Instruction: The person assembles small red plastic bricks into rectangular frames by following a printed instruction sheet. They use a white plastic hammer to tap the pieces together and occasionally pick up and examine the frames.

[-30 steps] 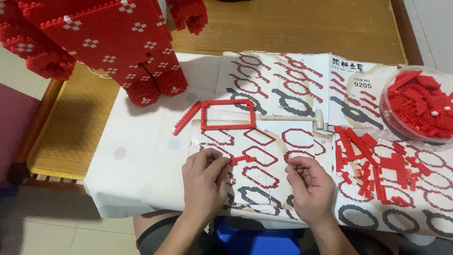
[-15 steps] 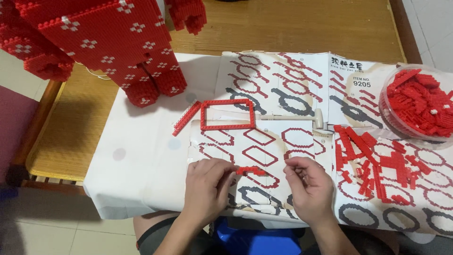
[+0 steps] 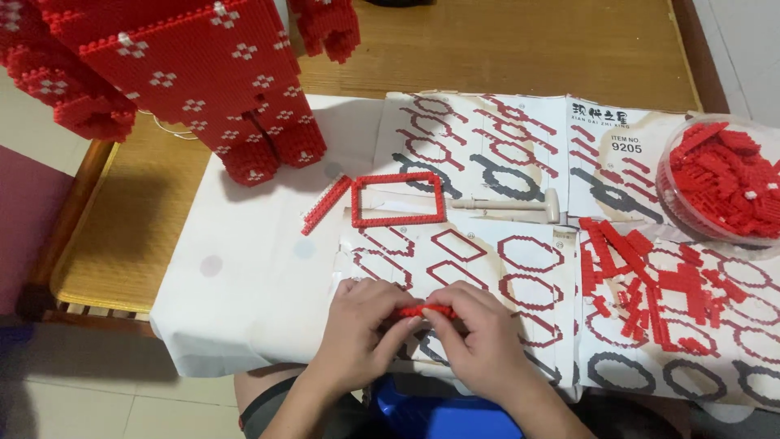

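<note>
My left hand (image 3: 357, 333) and my right hand (image 3: 479, 337) meet near the front edge of the paper instruction sheets (image 3: 487, 252). Between the fingertips of both hands I pinch a short strip of small red bricks (image 3: 426, 310), held level just above the sheet. A rectangular red brick frame (image 3: 398, 199) lies flat on the sheets above my hands, with a loose red brick strip (image 3: 325, 205) slanted beside its left side.
A large red brick model with white dots (image 3: 179, 73) stands at the back left. A clear tub of red bricks (image 3: 723, 183) sits at the right edge, loose red bricks (image 3: 650, 284) spread below it. A small cream plastic hammer (image 3: 520, 210) lies right of the frame.
My hands have come together; the red strip, earlier held by the left hand alone with the right hand apart, is now pinched by both.
</note>
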